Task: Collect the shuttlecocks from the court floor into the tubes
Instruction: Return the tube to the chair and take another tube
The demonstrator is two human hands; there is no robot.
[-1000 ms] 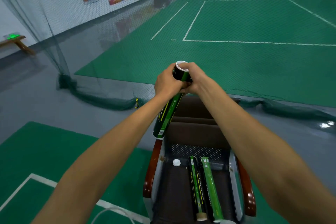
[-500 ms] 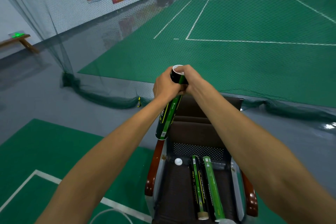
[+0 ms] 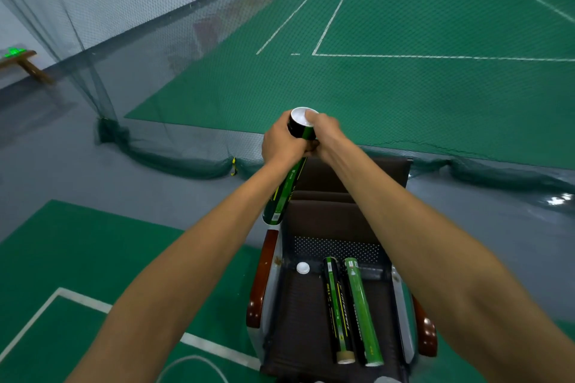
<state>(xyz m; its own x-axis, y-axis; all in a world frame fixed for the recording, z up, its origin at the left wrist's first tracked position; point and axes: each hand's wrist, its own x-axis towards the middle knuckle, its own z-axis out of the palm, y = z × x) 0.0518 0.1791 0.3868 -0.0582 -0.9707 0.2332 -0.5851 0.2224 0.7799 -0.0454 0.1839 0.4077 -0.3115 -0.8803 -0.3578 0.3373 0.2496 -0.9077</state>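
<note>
The left hand [image 3: 281, 141] grips the tube [image 3: 281, 196] just under its white top. The right hand [image 3: 325, 134] curls round it too, thumb on that top, perhaps a cap. The tube's long axis slants down toward the chair's [image 3: 357, 177] left edge, both hands at its upper end.

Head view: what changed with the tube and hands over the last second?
Little. The right hand has shifted at the top of the held tube, so the white cap shows more, one fingertip on it. The left hand keeps its grip. The two tubes and loose cap on the chair lie as before.
</note>
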